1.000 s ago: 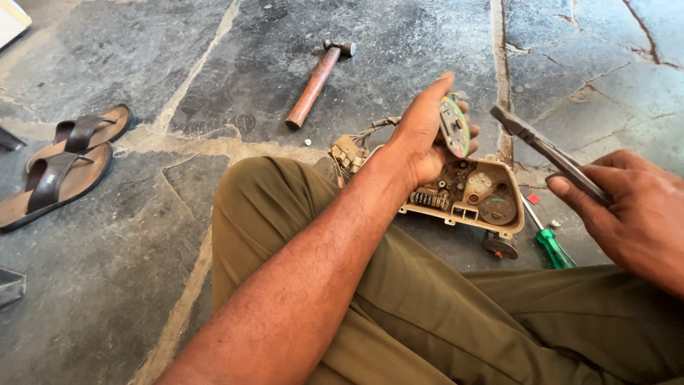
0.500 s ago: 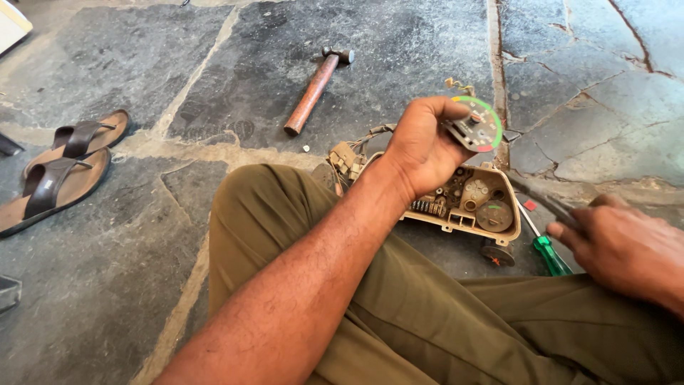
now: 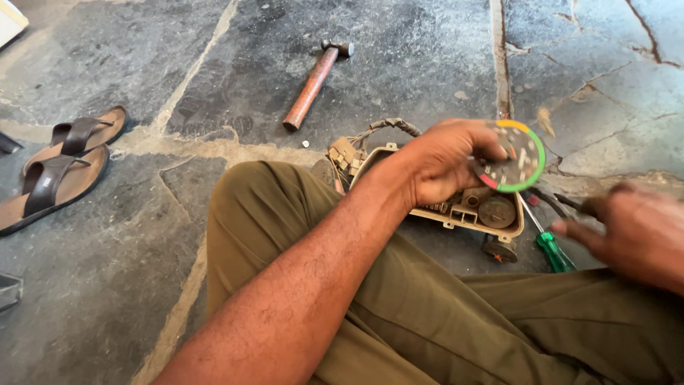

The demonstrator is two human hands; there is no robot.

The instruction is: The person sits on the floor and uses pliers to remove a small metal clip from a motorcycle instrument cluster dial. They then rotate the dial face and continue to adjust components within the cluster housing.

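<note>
Done: left hand [image 3: 442,167] is pinching the round dial face [image 3: 514,158], lifted off the open meter case [image 3: 463,207] | Case: sitting beside the knee on the stone floor [image 3: 427,64] | Right hand [image 3: 634,232]: blurry, grip unclear | Left: insides showing.

I am sitting on the stone floor [image 3: 442,64] with my left hand [image 3: 442,164] gripping a round dial [image 3: 514,158], its rim green, yellow and red, above the open beige housing [image 3: 474,214] lying against my knee. My right hand [image 3: 634,232] is hovering blurred beside a green screwdriver [image 3: 548,246]. A hammer [image 3: 313,84] is lying further out, sandals [image 3: 57,167] near the floor's left edge.
</note>
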